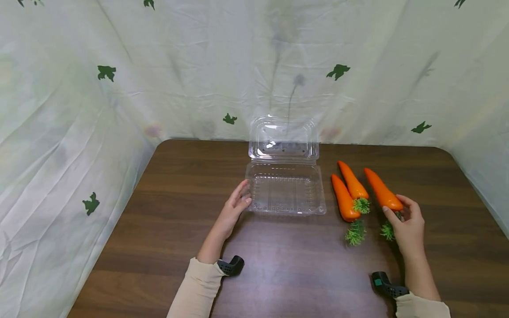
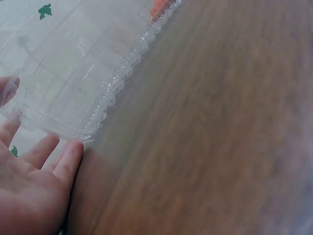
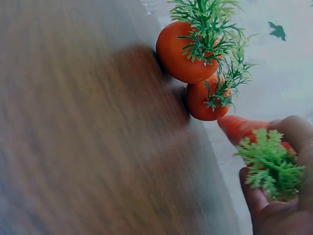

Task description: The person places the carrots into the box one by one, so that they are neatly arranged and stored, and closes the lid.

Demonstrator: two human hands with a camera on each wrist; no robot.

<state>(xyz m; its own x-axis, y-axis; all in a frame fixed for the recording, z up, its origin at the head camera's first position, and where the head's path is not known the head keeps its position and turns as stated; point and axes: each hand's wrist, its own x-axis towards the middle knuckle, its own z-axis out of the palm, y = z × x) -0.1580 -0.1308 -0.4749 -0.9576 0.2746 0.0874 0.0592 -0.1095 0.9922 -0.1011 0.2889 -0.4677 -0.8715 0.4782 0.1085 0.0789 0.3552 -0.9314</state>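
A clear plastic clamshell box (image 1: 286, 210) sits on the table with its lid (image 1: 284, 152) raised at the back. At the box's left side, my left hand (image 1: 232, 210) touches the wall with fairly straight fingers (image 2: 71, 159). My right hand (image 1: 409, 225) holds an orange carrot (image 1: 379, 187) near its leafy end, and its green top (image 3: 271, 164) shows beside my palm. The carrot's tip points away from me. Left of it, two more carrots lie side by side, a nearer one (image 1: 343, 201) and a farther one (image 1: 353, 179), both with green tops towards me.
The brown wooden table (image 1: 294, 269) reaches to a pale cloth curtain (image 1: 191, 79) printed with green leaf shapes, which hangs at the back and sides. Dark wrist devices sit on my left sleeve (image 1: 195, 291) and right sleeve (image 1: 421, 307).
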